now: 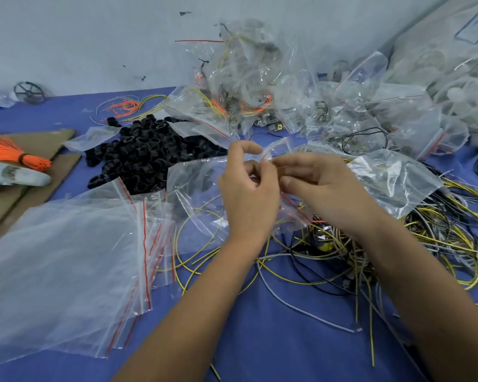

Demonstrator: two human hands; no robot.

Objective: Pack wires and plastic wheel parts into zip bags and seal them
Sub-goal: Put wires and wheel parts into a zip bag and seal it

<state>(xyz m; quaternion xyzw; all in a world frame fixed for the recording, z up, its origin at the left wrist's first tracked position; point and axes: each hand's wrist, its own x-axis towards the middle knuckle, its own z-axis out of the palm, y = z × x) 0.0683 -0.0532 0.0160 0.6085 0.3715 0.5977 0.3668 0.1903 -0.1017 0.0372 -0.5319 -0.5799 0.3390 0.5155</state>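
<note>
Head view: left hand [247, 194] and right hand [319, 186] both pinching crinkly clear zip bag [290, 213].

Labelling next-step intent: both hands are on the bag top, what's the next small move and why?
Probably pinch along the zip bag strip to close it: left hand and right hand both grip its red-lined top edge, which looks bunched between the fingers.

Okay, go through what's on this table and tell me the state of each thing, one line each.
Left hand: pinching the zip bag.
Right hand: pinching the same bag.
Zip bag: held up, seal unclear.
Empty bags: stacked flat.
Black wheel parts: loose pile.
Wires: tangled, unpacked.
Filled bags: heaped.
</note>
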